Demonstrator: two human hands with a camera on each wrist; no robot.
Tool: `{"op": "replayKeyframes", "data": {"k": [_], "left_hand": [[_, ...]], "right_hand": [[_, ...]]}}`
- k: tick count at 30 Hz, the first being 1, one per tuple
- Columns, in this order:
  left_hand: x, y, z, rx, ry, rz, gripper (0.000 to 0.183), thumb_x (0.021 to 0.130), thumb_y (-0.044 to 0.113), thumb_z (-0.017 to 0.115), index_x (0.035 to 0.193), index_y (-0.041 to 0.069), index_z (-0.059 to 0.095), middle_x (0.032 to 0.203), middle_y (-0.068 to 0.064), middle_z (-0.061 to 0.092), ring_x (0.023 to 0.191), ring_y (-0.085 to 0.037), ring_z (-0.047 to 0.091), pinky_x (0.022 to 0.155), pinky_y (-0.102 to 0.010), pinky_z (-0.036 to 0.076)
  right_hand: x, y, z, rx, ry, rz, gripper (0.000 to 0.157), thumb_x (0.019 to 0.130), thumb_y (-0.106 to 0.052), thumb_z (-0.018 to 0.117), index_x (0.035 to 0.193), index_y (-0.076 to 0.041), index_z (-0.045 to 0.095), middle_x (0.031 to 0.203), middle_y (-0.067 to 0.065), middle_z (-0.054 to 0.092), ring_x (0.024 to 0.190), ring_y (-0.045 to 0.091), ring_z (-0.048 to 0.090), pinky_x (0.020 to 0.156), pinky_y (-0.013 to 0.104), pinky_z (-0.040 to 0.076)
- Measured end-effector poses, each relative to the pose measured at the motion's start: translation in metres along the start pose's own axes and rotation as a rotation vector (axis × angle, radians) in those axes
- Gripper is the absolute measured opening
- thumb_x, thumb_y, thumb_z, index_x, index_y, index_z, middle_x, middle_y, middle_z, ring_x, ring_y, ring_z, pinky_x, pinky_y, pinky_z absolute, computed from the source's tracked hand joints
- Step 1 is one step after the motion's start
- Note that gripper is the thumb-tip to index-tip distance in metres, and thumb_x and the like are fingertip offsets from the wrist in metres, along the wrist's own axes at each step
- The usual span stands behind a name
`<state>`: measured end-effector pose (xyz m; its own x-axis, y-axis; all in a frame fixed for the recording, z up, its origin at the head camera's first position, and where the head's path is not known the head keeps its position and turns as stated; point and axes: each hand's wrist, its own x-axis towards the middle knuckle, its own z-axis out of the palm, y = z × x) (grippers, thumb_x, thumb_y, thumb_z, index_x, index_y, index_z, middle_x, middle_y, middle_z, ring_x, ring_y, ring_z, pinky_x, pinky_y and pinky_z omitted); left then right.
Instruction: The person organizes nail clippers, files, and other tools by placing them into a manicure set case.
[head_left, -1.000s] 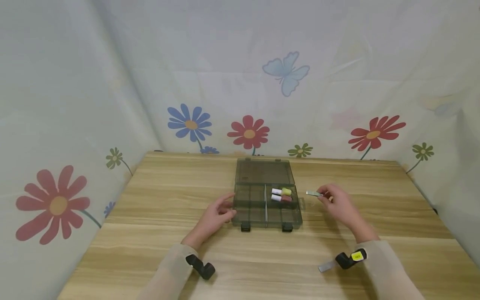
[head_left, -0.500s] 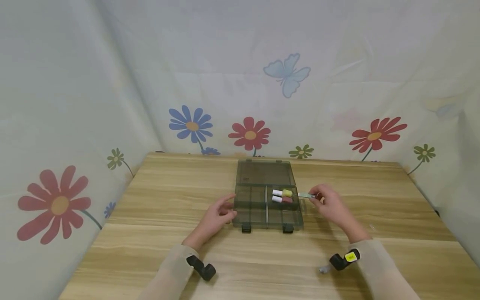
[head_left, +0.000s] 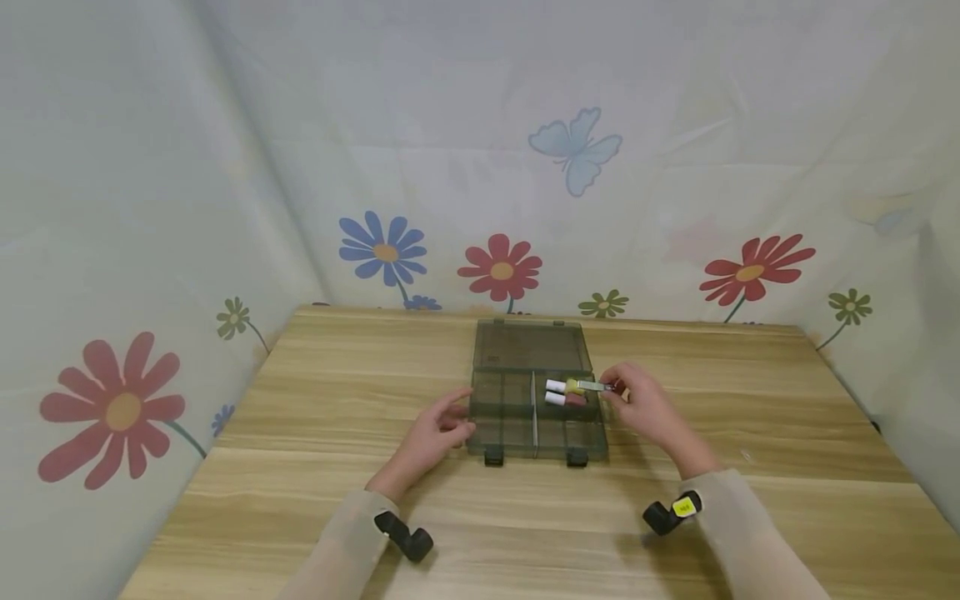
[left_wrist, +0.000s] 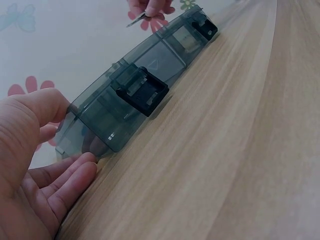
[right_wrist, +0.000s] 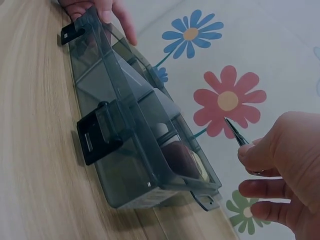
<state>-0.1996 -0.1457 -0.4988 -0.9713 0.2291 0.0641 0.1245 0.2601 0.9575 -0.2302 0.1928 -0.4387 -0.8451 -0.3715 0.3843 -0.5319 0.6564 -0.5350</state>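
At frame centre-right, two bottles [head_left: 558,399] are boxed; slim tool [head_left: 591,386], pinched by right hand [head_left: 637,402], is unplaced; left hand [head_left: 432,433] seen fingers apart

Soft diffuse light; faint shadows on table [head_left: 525,517]; wrist views dimmer, bluish; glints on box [left_wrist: 159,65].

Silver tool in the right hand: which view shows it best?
Head: the silver tool's flat face shows lengthwise, though small. Right wrist shows it larger but nearly edge-on; left wrist, just a thin sliver.
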Motion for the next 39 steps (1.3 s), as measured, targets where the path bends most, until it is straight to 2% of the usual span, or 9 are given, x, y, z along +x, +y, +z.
{"op": "replayKeyframes", "data": {"k": [5, 9, 14, 22, 27, 34, 39], "left_hand": [[0.001, -0.005, 0.0, -0.005, -0.001, 0.013, 0.056, 0.088, 0.016, 0.065, 0.139, 0.015, 0.043, 0.121, -0.019, 0.054, 0.094, -0.025, 0.06, 0.071, -0.035, 0.052], [0.001, -0.006, 0.0, -0.01, -0.005, 0.008, 0.056, 0.088, 0.016, 0.064, 0.139, 0.015, 0.043, 0.122, -0.02, 0.053, 0.097, -0.026, 0.06, 0.071, -0.035, 0.052], [0.0, -0.003, -0.001, -0.008, -0.009, -0.006, 0.055, 0.088, 0.013, 0.064, 0.139, 0.013, 0.042, 0.123, -0.023, 0.052, 0.098, -0.027, 0.06, 0.07, -0.034, 0.052], [-0.011, 0.028, -0.003, -0.019, -0.039, 0.016, 0.055, 0.089, 0.007, 0.061, 0.139, 0.002, 0.04, 0.122, -0.031, 0.05, 0.098, -0.033, 0.059, 0.07, -0.035, 0.052], [-0.011, 0.029, -0.004, -0.011, -0.045, 0.014, 0.055, 0.089, 0.008, 0.061, 0.139, 0.003, 0.039, 0.123, -0.031, 0.049, 0.099, -0.035, 0.058, 0.071, -0.035, 0.052], [-0.012, 0.031, -0.005, -0.006, -0.058, 0.004, 0.056, 0.09, 0.009, 0.061, 0.14, 0.004, 0.038, 0.124, -0.029, 0.049, 0.1, -0.032, 0.058, 0.072, -0.034, 0.052], [-0.011, 0.028, -0.005, -0.011, -0.061, 0.01, 0.056, 0.09, 0.008, 0.061, 0.14, 0.003, 0.038, 0.124, -0.03, 0.049, 0.1, -0.034, 0.058, 0.072, -0.034, 0.052]], "right_hand": [[0.003, -0.004, 0.005, 0.011, 0.013, -0.029, 0.016, 0.079, 0.008, 0.067, 0.091, 0.001, 0.059, 0.086, 0.009, 0.057, 0.076, 0.022, 0.056, 0.065, 0.042, 0.047], [0.007, -0.008, 0.007, 0.017, 0.011, -0.033, 0.015, 0.08, 0.007, 0.067, 0.091, 0.0, 0.059, 0.088, 0.009, 0.057, 0.077, 0.022, 0.056, 0.068, 0.045, 0.048], [0.011, -0.014, 0.011, 0.018, -0.01, -0.038, 0.014, 0.082, 0.005, 0.066, 0.093, -0.001, 0.06, 0.089, 0.008, 0.057, 0.078, 0.022, 0.056, 0.069, 0.042, 0.049], [0.019, -0.021, 0.02, 0.025, -0.026, -0.061, 0.014, 0.081, 0.006, 0.066, 0.092, -0.001, 0.06, 0.086, 0.007, 0.057, 0.077, 0.02, 0.054, 0.067, 0.04, 0.048], [0.023, -0.026, 0.026, 0.046, -0.06, -0.046, 0.013, 0.081, 0.005, 0.066, 0.092, -0.001, 0.061, 0.086, 0.007, 0.056, 0.077, 0.019, 0.054, 0.067, 0.035, 0.048], [0.031, -0.033, 0.035, 0.046, -0.073, -0.082, 0.014, 0.08, 0.005, 0.067, 0.091, -0.002, 0.061, 0.085, 0.005, 0.056, 0.076, 0.018, 0.054, 0.066, 0.033, 0.048], [0.034, -0.037, 0.043, 0.068, -0.093, -0.075, 0.013, 0.081, 0.003, 0.068, 0.09, -0.002, 0.06, 0.085, 0.004, 0.054, 0.076, 0.016, 0.053, 0.066, 0.032, 0.048]]}}
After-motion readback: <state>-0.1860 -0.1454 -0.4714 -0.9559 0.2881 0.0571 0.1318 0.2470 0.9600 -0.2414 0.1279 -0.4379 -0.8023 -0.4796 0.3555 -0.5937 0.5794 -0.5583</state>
